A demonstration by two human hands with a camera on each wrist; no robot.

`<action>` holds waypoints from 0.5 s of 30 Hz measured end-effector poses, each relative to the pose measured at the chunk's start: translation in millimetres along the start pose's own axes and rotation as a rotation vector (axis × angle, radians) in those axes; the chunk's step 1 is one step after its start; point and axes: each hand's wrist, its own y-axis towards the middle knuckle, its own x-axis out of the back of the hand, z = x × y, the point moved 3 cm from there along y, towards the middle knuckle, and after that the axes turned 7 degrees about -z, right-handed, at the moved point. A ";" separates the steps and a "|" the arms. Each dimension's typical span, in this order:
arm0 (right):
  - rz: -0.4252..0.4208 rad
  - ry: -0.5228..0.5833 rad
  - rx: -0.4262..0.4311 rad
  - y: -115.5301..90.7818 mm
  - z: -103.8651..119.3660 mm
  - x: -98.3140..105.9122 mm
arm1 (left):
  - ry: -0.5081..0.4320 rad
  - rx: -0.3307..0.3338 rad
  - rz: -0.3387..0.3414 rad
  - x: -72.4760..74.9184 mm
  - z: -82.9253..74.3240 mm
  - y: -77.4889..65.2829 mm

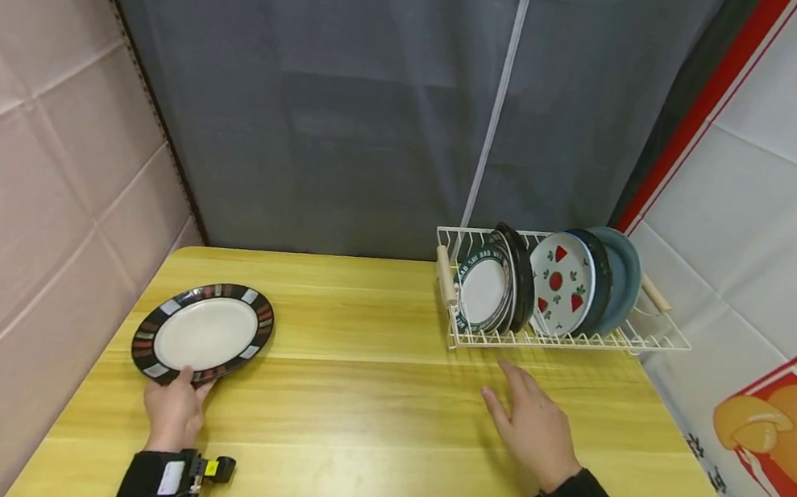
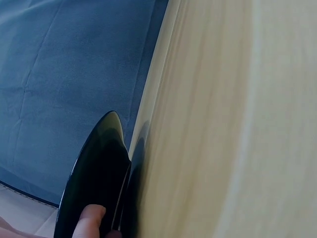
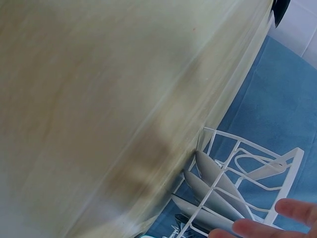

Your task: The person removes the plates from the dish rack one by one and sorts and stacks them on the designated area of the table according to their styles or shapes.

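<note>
My left hand (image 1: 175,411) pinches the near rim of a dinner plate (image 1: 207,334) at the table's left side, thumb on top. The plate has a white centre and a dark, patterned rim. Seen from the left wrist, its dark side (image 2: 96,168) stands close to the wood; whether it touches cannot be told. Over the table at the right, my right hand (image 1: 534,426) holds nothing, fingers extended toward a white wire dish rack (image 1: 571,344). Several plates stand on edge in the rack, among them a strawberry-patterned plate (image 1: 561,286) and a green-lettered plate (image 1: 483,290).
A blue dish (image 1: 625,276) stands at the rack's right end. Wooden handles (image 1: 446,274) are fixed to its sides. Behind the wooden table (image 1: 351,422) hangs a grey curtain (image 1: 354,114); pale panels (image 1: 31,202) border it on the left and white ones on the right.
</note>
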 end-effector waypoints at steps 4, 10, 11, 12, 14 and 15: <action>0.015 -0.001 -0.009 -0.6 1.1 -0.1 | 0.051 -0.011 -0.011 1.7 -1.8 -4.1; 0.028 0.000 -0.014 -1.3 0.9 -1.3 | 0.063 -0.009 0.003 4.6 -7.3 -13.2; 0.021 0.002 -0.011 -1.1 0.5 -1.5 | 0.066 -0.005 0.001 4.9 -8.5 -15.0; 0.013 0.005 -0.007 -1.0 0.2 -1.5 | 0.084 -0.013 0.004 5.3 -9.5 -16.5; -0.002 0.010 0.001 -1.2 -0.2 -1.6 | 0.129 -0.032 0.002 6.3 -11.0 -19.0; -0.006 0.014 0.003 -1.6 -0.5 -1.6 | 0.145 -0.038 -0.005 6.9 -11.4 -20.1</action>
